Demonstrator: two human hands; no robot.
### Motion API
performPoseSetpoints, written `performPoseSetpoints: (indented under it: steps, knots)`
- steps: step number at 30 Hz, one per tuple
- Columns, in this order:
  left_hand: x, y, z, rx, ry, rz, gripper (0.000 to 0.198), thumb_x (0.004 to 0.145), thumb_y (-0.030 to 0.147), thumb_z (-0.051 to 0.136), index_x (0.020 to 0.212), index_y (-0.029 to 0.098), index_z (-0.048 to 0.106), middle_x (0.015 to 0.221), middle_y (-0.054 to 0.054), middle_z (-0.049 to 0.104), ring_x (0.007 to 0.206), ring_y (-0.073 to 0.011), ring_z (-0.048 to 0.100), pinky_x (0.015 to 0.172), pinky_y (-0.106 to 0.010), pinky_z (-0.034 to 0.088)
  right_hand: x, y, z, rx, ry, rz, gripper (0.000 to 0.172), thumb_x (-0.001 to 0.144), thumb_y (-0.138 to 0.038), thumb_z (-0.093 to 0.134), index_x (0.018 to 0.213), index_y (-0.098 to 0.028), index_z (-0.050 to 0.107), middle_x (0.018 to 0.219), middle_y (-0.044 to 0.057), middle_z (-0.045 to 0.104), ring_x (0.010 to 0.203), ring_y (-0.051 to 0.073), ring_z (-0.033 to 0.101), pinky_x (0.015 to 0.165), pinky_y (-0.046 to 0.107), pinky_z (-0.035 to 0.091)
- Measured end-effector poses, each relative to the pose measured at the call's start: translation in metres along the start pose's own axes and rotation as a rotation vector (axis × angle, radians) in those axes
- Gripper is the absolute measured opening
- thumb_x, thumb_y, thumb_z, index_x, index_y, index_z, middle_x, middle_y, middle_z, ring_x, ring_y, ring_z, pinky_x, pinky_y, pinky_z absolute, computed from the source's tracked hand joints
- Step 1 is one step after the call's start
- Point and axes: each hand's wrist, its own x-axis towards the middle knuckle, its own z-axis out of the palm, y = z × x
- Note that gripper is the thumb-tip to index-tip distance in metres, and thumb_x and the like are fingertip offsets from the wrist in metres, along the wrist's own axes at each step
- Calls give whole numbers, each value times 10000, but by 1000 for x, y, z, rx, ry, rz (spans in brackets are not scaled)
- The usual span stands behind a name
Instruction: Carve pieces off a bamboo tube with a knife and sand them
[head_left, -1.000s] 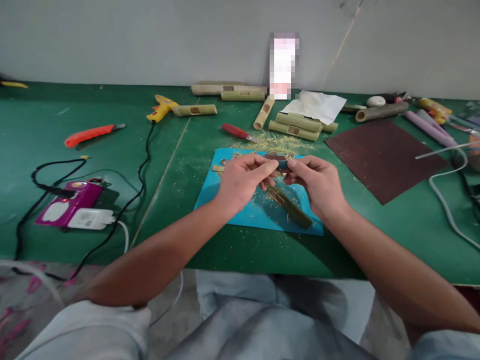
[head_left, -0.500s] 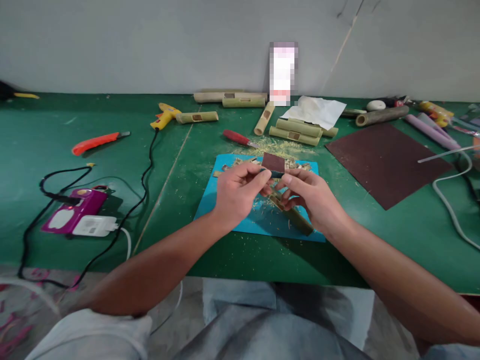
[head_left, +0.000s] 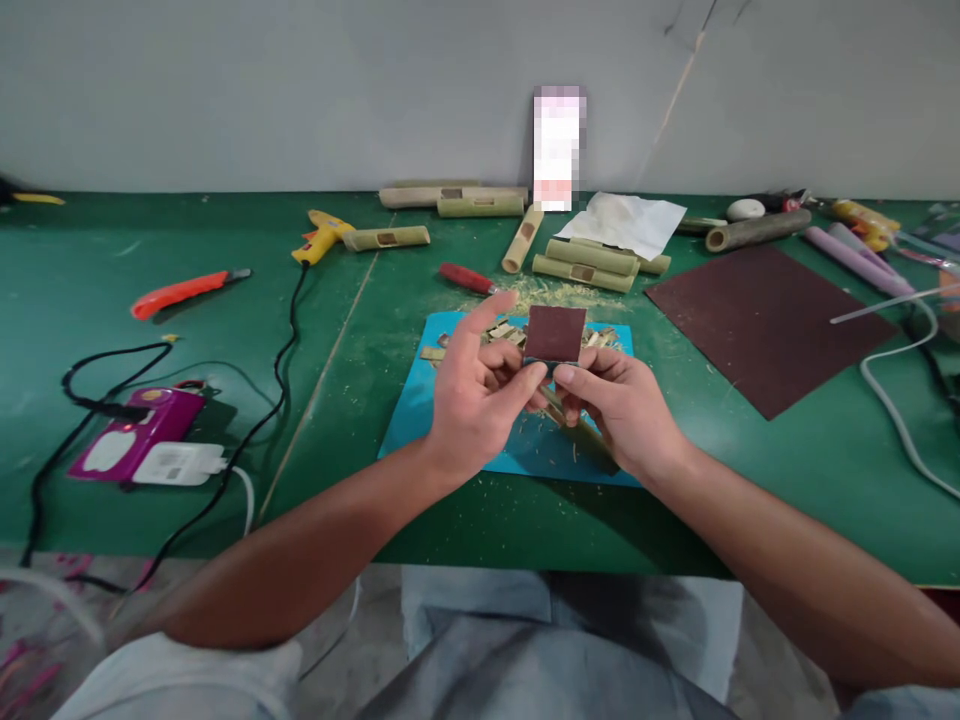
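Note:
My left hand [head_left: 478, 405] and my right hand [head_left: 621, 402] pinch the lower edge of a small brown sandpaper piece [head_left: 555, 333] between thumbs and fingers. A dark strip, like its folded-over backing, shows at that edge. On the left hand the index finger is raised off the piece. Below the hands, a bamboo tube [head_left: 596, 447] lies on a blue sheet [head_left: 517, 458], partly hidden by my fingers. Bamboo chips [head_left: 506, 332] are heaped on the sheet behind the sandpaper. A red-handled tool [head_left: 465, 277] lies just beyond, its tip hidden behind my finger.
Notched bamboo tubes [head_left: 585, 274] lie toward the wall near a propped phone [head_left: 556, 150]. A large sandpaper sheet [head_left: 769, 330] is at right. Leftward are a glue gun [head_left: 324, 236], an orange utility knife [head_left: 184, 293] and a purple power strip [head_left: 161, 415] with trailing cords.
The sandpaper piece has tilted up so that more of its brown face shows. My left index finger has lifted away from it. The view has shifted slightly.

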Motion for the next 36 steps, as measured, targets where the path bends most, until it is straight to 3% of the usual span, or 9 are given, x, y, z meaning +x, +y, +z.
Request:
performPoseSetpoints:
  steps: [5, 8, 12, 15, 22, 26, 36]
  knots:
    - [-1, 1, 2, -20, 35, -19, 590, 858, 214, 718, 1367, 244, 421, 654, 97, 632, 506, -86, 659, 494, -166, 527, -1, 1, 1, 19, 14, 11, 351, 672, -387, 851, 590, -184, 577, 560, -28, 632, 403, 81, 534, 410, 233, 428]
    - [1, 0, 2, -60, 38, -125, 606, 818, 255, 746, 1337, 245, 433, 647, 95, 635, 476, -97, 640, 475, -189, 528, 0, 2, -1, 21, 27, -18, 348, 699, -381, 835, 579, -190, 570, 554, -29, 631, 387, 79, 528, 399, 232, 427]
    - [5, -2, 1, -9, -100, -291, 235, 788, 354, 748, 877, 179, 619, 568, 58, 585, 408, -69, 526, 395, -186, 422, 1, 4, -2, -1, 24, -71, 362, 711, -397, 826, 565, -196, 562, 520, -36, 604, 380, 82, 519, 393, 236, 431]
    - [5, -4, 1, 35, -184, -335, 339, 826, 449, 694, 661, 164, 614, 510, 27, 552, 410, -63, 470, 387, -187, 364, 1, 4, -2, -14, 5, -66, 377, 706, -435, 825, 577, -200, 560, 527, -26, 623, 387, 91, 526, 377, 236, 420]
    - [2, -2, 1, -26, -174, -396, 439, 817, 519, 669, 551, 175, 603, 424, 28, 508, 362, -62, 414, 354, -191, 285, -3, 6, -2, 44, -56, 4, 358, 764, -419, 792, 606, -186, 570, 551, -37, 610, 399, 78, 524, 394, 224, 424]
    - [3, 0, -1, -20, -120, -348, 426, 819, 478, 675, 526, 180, 594, 409, 35, 489, 362, -66, 419, 372, -201, 321, -3, 8, -4, -3, -119, 19, 316, 742, -403, 814, 666, -189, 594, 602, -28, 637, 460, 97, 567, 447, 238, 460]
    - [2, -3, -3, 66, -170, -291, 365, 778, 453, 699, 552, 185, 597, 441, 33, 499, 405, -75, 416, 409, -215, 332, -3, 3, -7, -83, -117, 6, 413, 682, -443, 840, 582, -198, 523, 500, -55, 508, 434, 61, 367, 427, 244, 245]
